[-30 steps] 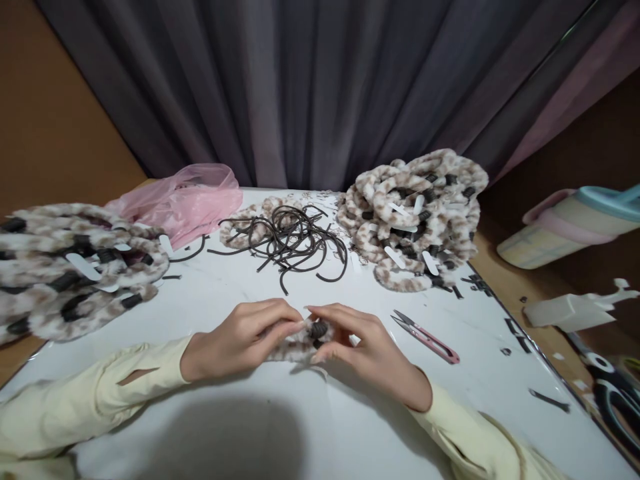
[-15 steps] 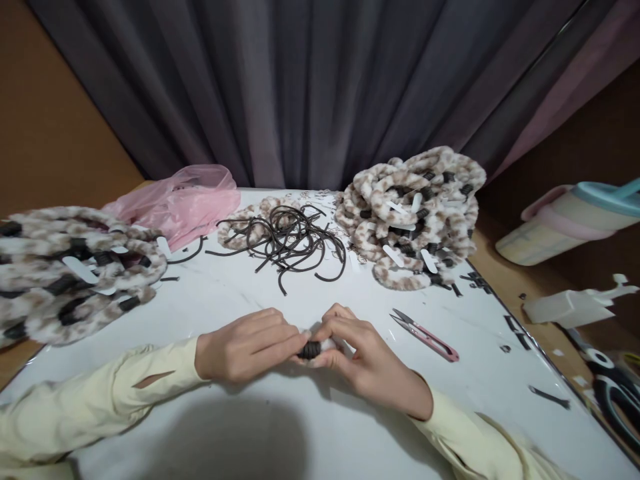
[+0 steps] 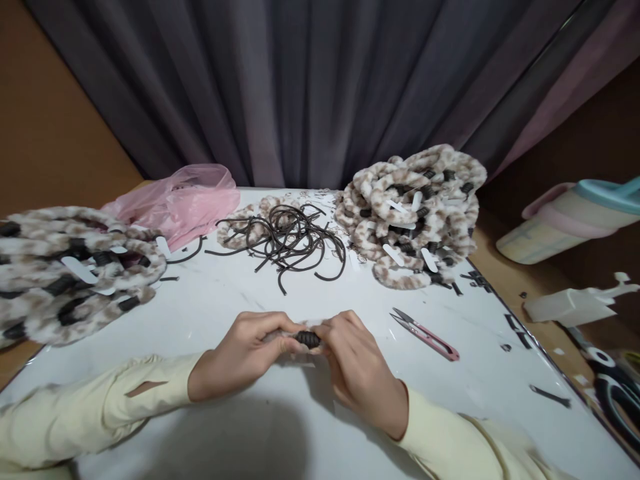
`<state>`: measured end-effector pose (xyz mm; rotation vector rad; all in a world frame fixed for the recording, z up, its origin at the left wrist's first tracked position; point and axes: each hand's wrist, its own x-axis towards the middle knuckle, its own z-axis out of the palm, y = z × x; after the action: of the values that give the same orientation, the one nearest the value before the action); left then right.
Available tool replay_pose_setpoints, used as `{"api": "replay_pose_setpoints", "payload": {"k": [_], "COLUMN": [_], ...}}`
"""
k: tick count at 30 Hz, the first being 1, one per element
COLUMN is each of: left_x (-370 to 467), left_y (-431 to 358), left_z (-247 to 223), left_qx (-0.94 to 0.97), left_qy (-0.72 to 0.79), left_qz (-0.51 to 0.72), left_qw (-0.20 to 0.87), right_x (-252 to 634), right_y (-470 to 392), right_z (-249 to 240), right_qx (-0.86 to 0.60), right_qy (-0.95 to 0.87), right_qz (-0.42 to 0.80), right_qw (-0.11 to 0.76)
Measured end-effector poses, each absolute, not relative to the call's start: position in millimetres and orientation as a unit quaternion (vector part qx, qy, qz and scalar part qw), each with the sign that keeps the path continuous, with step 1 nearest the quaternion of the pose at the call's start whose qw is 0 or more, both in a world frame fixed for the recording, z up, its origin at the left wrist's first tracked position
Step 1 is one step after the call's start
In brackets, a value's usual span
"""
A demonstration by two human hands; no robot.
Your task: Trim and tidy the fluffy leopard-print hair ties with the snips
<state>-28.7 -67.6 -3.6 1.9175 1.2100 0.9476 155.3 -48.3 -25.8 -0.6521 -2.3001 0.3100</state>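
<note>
Near the front middle of the table, my left hand (image 3: 247, 350) and my right hand (image 3: 357, 367) face each other, both closed on a furry spotted band with a tight coil of dark cord (image 3: 307, 339) wound round it. The coil shows between my fingertips; most of the band is hidden by my hands. My left thumb and fingers pinch the coil's left end, while my right fingers curl over its right end. Pink-handled thread snips (image 3: 425, 335) lie to the right of my right hand. Beyond my hands is a loose tangle of dark cords (image 3: 295, 243).
Piles of furry spotted rings with white tags stand at left (image 3: 80, 267) and back right (image 3: 415, 213). A pink plastic bag (image 3: 175, 200) lies behind the left pile. Cord scraps (image 3: 550, 396), a tumbler (image 3: 565, 223), a white bottle (image 3: 570, 308) and black-handled scissors (image 3: 615, 393) are on the right.
My left hand has turned from lying over the coil to pinching its left end. My right hand has rolled over the coil's right end, its back now facing up.
</note>
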Motion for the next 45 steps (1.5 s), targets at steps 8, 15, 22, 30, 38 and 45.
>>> {"api": "replay_pose_setpoints", "payload": {"k": [8, 15, 22, 30, 38, 45], "left_x": [-30.9, -42.3, -35.4, -28.9, -24.6, -26.3], "left_y": [-56.8, -54.9, -56.8, -58.5, -61.1, -59.9], "left_z": [9.9, -0.3, -1.2, -1.0, -1.1, -0.4], "left_qx": [0.704, 0.909, 0.925, 0.913, 0.852, 0.838], "left_qy": [0.493, 0.322, 0.27, 0.294, 0.384, 0.427], "left_qz": [0.246, 0.256, 0.246, 0.281, 0.311, 0.279], "left_qw": [0.449, 0.066, -0.105, -0.014, 0.171, 0.195], "right_x": [158.1, 157.0, 153.9, 153.2, 153.5, 157.1], "right_y": [-45.7, -43.6, -44.6, -49.5, -47.3, -41.3], "right_z": [-24.3, -15.9, -20.1, -29.5, -29.5, -28.0], "right_qx": [-0.292, -0.347, -0.348, -0.324, -0.236, -0.201], "right_qy": [-0.874, -0.804, -0.808, -0.841, -0.903, -0.937], "right_qz": [0.17, 0.327, 0.31, 0.21, -0.001, -0.063], "right_qw": [0.35, 0.356, 0.361, 0.378, 0.358, 0.278]}}
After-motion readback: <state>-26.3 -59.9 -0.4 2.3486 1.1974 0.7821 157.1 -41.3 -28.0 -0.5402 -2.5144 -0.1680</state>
